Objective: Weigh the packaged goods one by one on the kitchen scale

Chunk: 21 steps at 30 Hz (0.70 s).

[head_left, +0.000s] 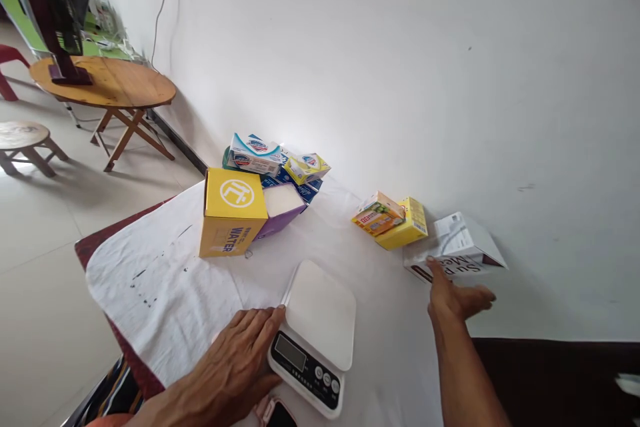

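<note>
While the left hand (240, 347) lies flat against the scale (320, 313), the right hand (453, 299), fingers apart, is at the "Su" box (453, 237); a yellow box (233, 213) reads "WATER".

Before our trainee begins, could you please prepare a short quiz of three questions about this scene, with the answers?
1. True or false: the left hand is beside the kitchen scale.

2. Which box is the right hand nearest to?
A) the purple box
B) the white box
C) the box marked WATER

3. Fill in: in this view, the orange box partly hides a neighbouring box, which is coloured ____.

Key: 1. True. 2. B. 3. Yellow.
</note>
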Available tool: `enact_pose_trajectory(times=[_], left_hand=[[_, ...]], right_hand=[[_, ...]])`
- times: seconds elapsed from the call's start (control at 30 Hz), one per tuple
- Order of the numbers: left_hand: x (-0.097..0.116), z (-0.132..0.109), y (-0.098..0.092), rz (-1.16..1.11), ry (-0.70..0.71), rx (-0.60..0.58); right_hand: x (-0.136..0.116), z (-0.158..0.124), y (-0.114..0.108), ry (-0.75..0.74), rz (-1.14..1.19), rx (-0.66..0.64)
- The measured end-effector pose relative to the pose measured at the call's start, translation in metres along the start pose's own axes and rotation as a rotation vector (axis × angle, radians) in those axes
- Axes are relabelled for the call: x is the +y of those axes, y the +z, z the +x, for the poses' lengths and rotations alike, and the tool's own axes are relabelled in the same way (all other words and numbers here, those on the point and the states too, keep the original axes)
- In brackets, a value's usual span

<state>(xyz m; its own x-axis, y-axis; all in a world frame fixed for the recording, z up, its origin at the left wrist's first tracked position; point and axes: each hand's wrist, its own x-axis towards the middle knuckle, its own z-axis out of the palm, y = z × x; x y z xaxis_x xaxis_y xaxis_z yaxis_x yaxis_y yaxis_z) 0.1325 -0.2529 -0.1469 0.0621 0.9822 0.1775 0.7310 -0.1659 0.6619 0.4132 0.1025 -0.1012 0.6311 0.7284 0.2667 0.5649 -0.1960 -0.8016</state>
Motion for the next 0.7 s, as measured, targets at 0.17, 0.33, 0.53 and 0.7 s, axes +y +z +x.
enact_pose_trajectory(times=[0.17,0.33,0.53,0.7], left_hand=[[0.003,0.002,-0.004,-0.021,0.0,-0.019],[0.003,0.0,-0.006,-0.03,-0.013,-0.045],[-0.004,-0.003,0.003,-0.062,0.004,0.016],[-0.015,-0.002,0.022,-0.09,0.09,0.15]], right_hand=[[-0.056,-0.087,-0.031,-0.464,0.302,-0.056],[-0.127,-0.228,-0.052,-0.729,0.417,-0.628],[-0.17,-0.344,-0.042,-0.978,0.267,-0.746],[-0.183,-0.375,-0.022,-0.978,0.089,-0.633]])
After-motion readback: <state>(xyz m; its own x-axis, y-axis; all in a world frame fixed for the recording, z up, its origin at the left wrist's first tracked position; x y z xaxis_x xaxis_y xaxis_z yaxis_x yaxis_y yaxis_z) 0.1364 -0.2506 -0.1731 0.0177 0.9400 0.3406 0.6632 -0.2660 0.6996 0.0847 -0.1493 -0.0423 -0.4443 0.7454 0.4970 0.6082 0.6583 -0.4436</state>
